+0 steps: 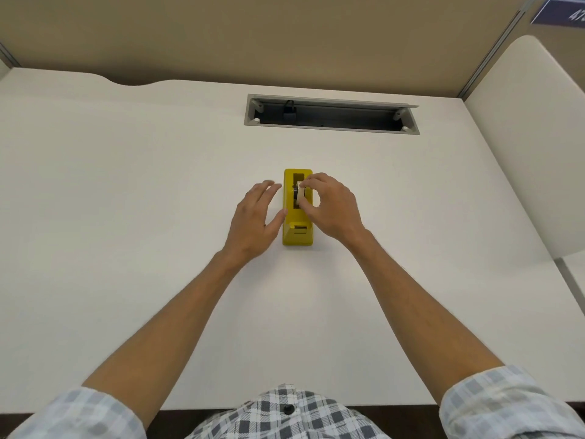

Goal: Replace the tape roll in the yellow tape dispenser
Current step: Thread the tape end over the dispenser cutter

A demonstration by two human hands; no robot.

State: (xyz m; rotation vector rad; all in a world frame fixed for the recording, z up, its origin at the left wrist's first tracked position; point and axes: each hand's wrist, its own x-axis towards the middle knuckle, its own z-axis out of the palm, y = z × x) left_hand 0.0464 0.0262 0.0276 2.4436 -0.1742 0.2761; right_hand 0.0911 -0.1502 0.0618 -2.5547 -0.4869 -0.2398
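Observation:
A yellow tape dispenser stands on the white desk, its cutter end toward me. A pale tape roll on a dark hub sits in the dispenser's slot. My right hand pinches the roll between thumb and fingertips from the right side. My left hand lies beside the dispenser's left wall with fingers straight and spread, its thumb touching the yellow side.
A grey cable tray opening with a black plug inside is cut into the desk behind the dispenser. A beige partition wall runs along the back. A white side panel stands at the right.

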